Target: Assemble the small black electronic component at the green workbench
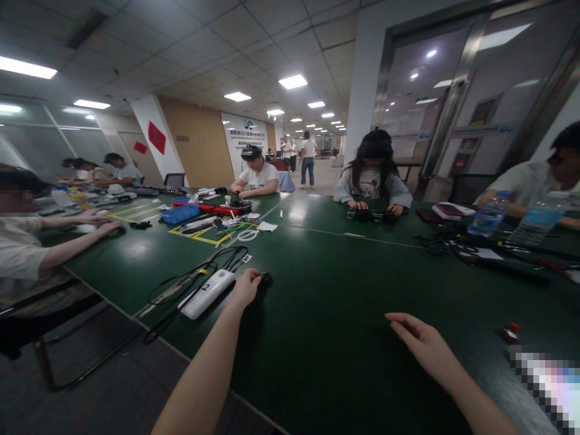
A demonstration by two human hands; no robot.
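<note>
Clearly, in the single head view, the left hand [247,289] is near the middle of the frame, with its fingertips brought close together at a small dark object [267,278]. This object lies at the right side of the fingertips, on the green table [326,338]; it is too small and dark to recognise, and I cannot tell if the fingers grip it or only touch it. The right hand [421,341] is in the lower right part of the frame, loosely bent, with a gap between the thumb and the fingers.

Just beside the left hand, in the lower left centre, a white device [207,295] marked with "2" lies at a slant, and black cables [170,281] run around and over it. Farther to the right of the right hand, a small red and dark item [512,331] is seen. At the left of the centre, a blue tray [180,214] stands near yellow tape lines.

At the right edge area, two plastic bottles stand close together, the nearer to the centre being a bottle with blue cap [490,214]. Across the table, a co-worker [374,175] keeps both hands at dark items [371,215].
</note>
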